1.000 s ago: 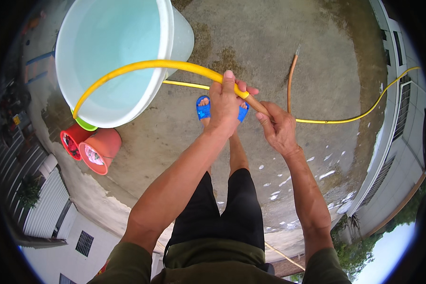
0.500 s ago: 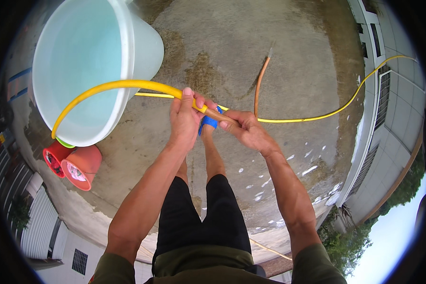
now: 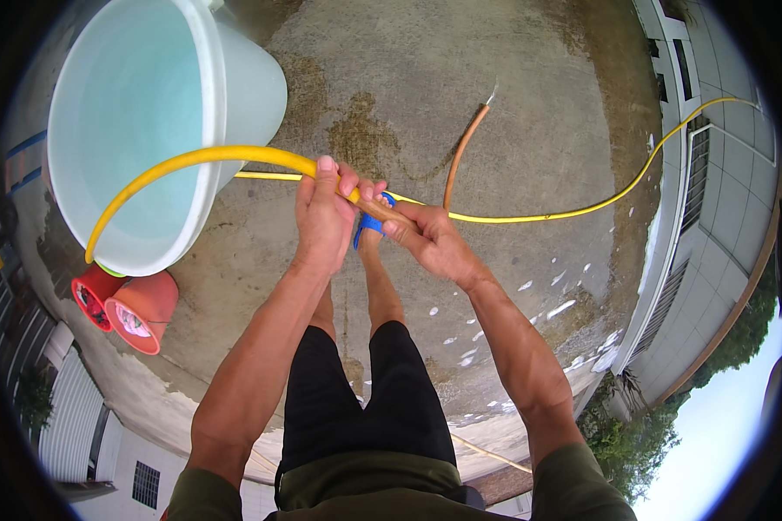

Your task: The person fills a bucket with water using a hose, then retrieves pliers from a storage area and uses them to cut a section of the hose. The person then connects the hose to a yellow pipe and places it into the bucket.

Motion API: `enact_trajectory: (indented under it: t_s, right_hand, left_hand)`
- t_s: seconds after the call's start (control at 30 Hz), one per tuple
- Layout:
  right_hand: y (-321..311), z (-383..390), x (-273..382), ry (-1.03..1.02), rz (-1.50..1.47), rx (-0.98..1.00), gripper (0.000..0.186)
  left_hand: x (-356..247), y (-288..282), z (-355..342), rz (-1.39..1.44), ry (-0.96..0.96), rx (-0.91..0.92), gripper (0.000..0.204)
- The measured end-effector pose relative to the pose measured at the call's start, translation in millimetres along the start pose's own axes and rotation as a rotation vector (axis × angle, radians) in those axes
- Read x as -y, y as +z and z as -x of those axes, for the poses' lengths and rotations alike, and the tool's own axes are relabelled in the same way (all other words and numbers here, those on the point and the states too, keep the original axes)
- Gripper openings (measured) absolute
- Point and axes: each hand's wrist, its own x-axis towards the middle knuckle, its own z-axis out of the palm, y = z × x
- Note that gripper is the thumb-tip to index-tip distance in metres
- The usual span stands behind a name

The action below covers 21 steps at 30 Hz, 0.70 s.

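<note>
My left hand [image 3: 323, 221] is closed around the end of a yellow hose [image 3: 208, 154], thumb on top. This hose arcs leftward in front of the big tub and curves down at its near left side. A thinner orange-brown hose [image 3: 466, 154] meets the yellow hose's end between my hands, apparently inserted into it. My right hand [image 3: 436, 243] grips the orange-brown hose close to that joint. Beyond my right hand, its free end sticks up and away, with a thin spurt of water at the tip.
A large white tub [image 3: 213, 104] of bluish water stands at the left. Beside it are a red bucket [image 3: 94, 297] and a salmon-coloured bucket [image 3: 155, 304] with cloth inside. A yellow hose length [image 3: 573, 214] crosses the wet concrete floor [image 3: 530, 52] to the right-hand wall. My blue-sandalled foot [image 3: 370, 224] is below my hands.
Both hands and the hoses have shifted slightly left in view, along with the whole scene. The grip on each hose looks the same.
</note>
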Motion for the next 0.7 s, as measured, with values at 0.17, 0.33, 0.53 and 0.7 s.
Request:
enact_trajectory:
  t_s: [0.17, 0.33, 0.53, 0.7]
  right_hand:
    - [5.6, 1.0, 8.0, -0.046, 0.244, -0.077, 0.026]
    - [12.8, 0.5, -1.8, -0.084, 0.332, -0.116, 0.025]
    - [3.4, -4.6, 3.4, -0.027, 0.235, -0.01, 0.023]
    - [3.7, -5.9, 3.9, 0.0, 0.255, -0.04, 0.025]
  left_hand:
    - [1.8, -3.0, -3.8, -0.019, 0.016, -0.002, 0.032]
    - [3.8, -6.6, -3.5, -0.048, 0.02, 0.009, 0.032]
    - [4.0, -9.2, -4.5, -0.023, 0.001, 0.01, 0.031]
    - [7.2, -3.4, -9.3, -0.001, 0.029, -0.046, 0.034]
